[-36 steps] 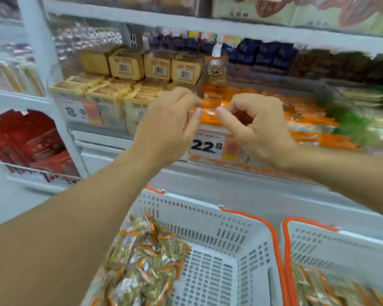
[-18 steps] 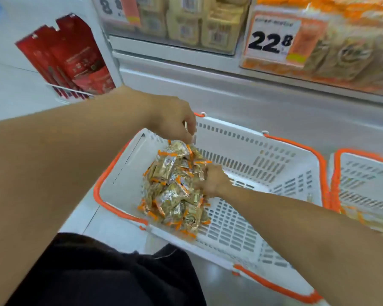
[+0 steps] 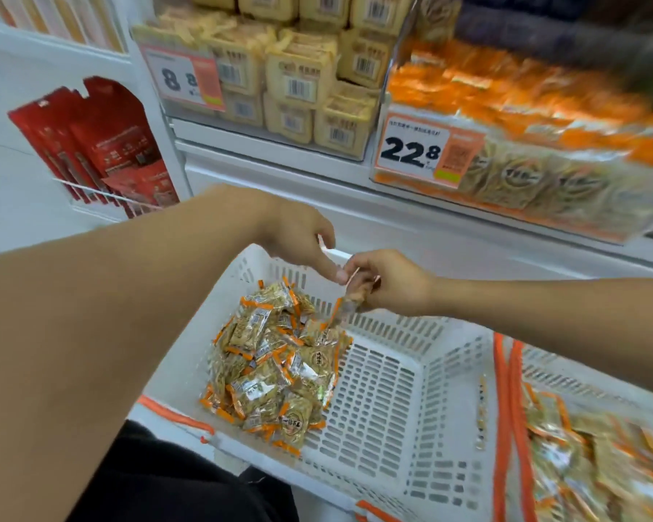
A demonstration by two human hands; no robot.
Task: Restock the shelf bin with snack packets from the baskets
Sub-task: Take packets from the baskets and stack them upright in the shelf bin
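A: Right hand [image 3: 389,282]?
B: Grip pinches one snack packet [image 3: 345,308], which dangles below the fingers. Left hand [image 3: 298,239] loose, holding nothing, fingertip meeting the right grip.
A: Containers?
B: White basket [image 3: 393,408] beneath both grips, packet heap [image 3: 276,367] inside. Second basket [image 3: 581,374] right of them, packets too. Shelf bin [image 3: 524,190] above, stocked.
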